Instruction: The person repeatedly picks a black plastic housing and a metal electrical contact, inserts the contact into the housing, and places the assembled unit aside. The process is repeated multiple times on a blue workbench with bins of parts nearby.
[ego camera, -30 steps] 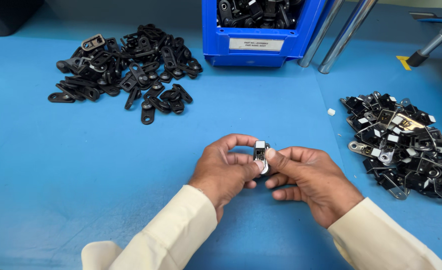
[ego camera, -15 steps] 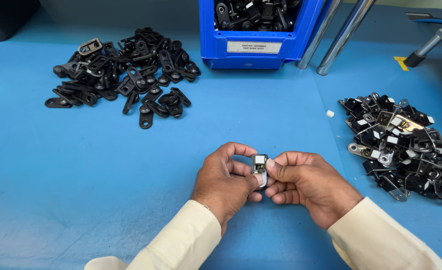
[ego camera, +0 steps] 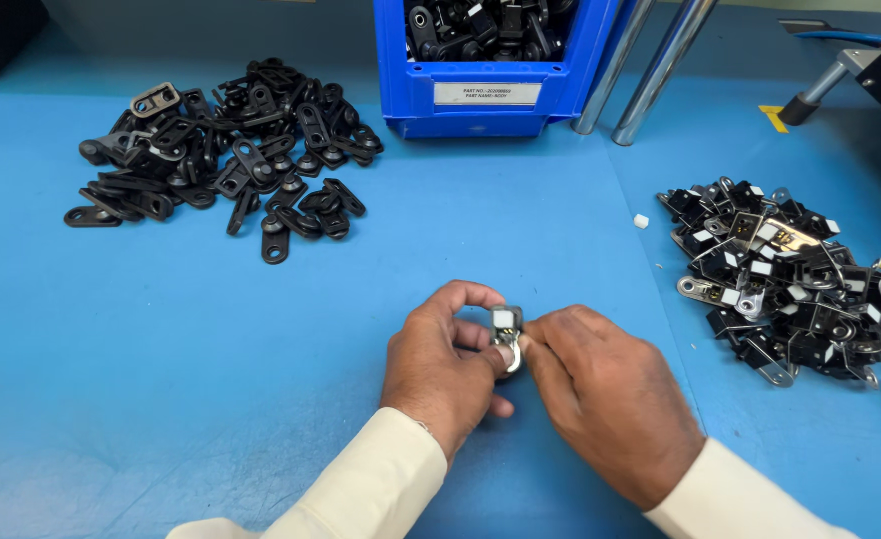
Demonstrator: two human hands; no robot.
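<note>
Clip point(ego camera: 506, 339), a small metal piece with a white tab at its top, sits pinched between both hands low over the blue bench point(ego camera: 161, 399), near the middle of the view. Left hand point(ego camera: 442, 364) curls round it from the left, index finger arched over the top and thumb pressed at its side. Right hand point(ego camera: 605, 394) meets it from the right, fingertips closed on its edge, so the two hands touch around it. Cream sleeves cover both wrists. Well apart on the far left lies a pile of black brackets point(ego camera: 226, 155); on the right, a pile of black and metal clips point(ego camera: 795, 284). A blue bin point(ego camera: 490, 95) holding black parts stands at the far edge, two metal rods point(ego camera: 650, 65) just beside it.
</note>
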